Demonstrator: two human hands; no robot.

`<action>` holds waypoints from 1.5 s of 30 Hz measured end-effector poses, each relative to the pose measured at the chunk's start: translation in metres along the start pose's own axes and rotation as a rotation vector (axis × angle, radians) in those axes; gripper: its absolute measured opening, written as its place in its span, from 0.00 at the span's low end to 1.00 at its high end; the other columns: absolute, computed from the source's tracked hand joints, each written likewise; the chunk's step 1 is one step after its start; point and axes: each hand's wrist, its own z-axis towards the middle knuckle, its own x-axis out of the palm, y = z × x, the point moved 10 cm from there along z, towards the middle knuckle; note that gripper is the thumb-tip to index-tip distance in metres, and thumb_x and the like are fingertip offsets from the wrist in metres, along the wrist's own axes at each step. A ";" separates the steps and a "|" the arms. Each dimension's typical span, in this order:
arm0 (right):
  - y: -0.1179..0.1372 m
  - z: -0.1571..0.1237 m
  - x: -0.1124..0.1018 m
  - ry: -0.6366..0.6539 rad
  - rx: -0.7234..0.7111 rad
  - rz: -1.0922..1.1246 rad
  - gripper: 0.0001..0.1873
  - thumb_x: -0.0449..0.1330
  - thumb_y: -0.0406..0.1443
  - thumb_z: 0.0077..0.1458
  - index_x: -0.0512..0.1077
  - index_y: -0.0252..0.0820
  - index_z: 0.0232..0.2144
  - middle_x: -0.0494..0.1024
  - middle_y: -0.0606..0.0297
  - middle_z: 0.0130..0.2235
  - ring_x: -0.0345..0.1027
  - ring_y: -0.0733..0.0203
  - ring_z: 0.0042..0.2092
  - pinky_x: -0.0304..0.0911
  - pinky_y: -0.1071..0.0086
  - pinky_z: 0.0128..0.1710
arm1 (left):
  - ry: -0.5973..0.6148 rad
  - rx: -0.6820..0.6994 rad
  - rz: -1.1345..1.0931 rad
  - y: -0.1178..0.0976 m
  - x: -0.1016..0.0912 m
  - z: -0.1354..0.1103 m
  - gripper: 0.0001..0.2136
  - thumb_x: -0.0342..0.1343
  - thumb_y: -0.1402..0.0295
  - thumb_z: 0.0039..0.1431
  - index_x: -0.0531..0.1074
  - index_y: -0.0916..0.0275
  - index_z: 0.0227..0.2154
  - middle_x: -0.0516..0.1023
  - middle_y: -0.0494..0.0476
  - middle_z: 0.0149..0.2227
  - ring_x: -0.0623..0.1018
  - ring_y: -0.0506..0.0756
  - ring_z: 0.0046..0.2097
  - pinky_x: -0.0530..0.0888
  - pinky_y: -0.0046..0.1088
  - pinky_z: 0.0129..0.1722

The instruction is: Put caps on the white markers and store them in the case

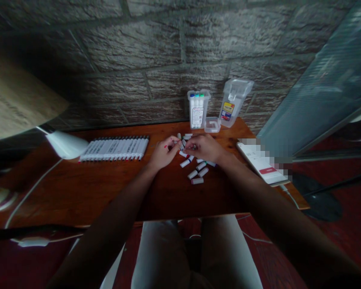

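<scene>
My left hand [164, 152] and my right hand [205, 147] meet over a scatter of several short white marker caps or pens [195, 168] on the wooden table [114, 188]. Both hands have their fingers pinched together around a small white piece [180, 143] between them; what it is exactly I cannot make out. A long row of several white markers [114, 148] lies side by side to the left of my left hand.
Against the brick wall stand a clear marker case with three markers [197, 108], a small clear lid [212, 125] and a second clear case [233, 102]. A phone [263, 162] lies at the right edge. A white lamp head [66, 145] sits left.
</scene>
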 end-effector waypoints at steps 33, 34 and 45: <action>0.003 0.000 0.002 -0.055 0.037 0.215 0.04 0.64 0.34 0.54 0.73 0.41 0.34 0.75 0.68 0.31 0.64 0.67 0.30 0.57 0.73 0.32 | 0.013 0.049 -0.013 -0.014 -0.003 -0.001 0.19 0.48 0.56 0.68 0.70 0.61 0.25 0.75 0.51 0.24 0.74 0.51 0.28 0.67 0.26 0.31; 0.002 0.000 0.002 -0.059 0.048 0.215 0.05 0.65 0.34 0.53 0.73 0.41 0.33 0.75 0.68 0.31 0.64 0.67 0.29 0.57 0.73 0.32 | 0.012 0.054 -0.010 -0.015 -0.003 -0.001 0.19 0.48 0.56 0.68 0.69 0.61 0.24 0.75 0.51 0.24 0.74 0.51 0.29 0.67 0.26 0.31; 0.007 0.000 0.000 -0.061 0.036 0.191 0.06 0.66 0.32 0.51 0.74 0.40 0.34 0.76 0.67 0.34 0.66 0.67 0.31 0.59 0.72 0.32 | -0.046 0.028 0.023 -0.011 -0.010 -0.002 0.21 0.46 0.56 0.69 0.70 0.62 0.23 0.75 0.51 0.24 0.73 0.51 0.28 0.66 0.27 0.32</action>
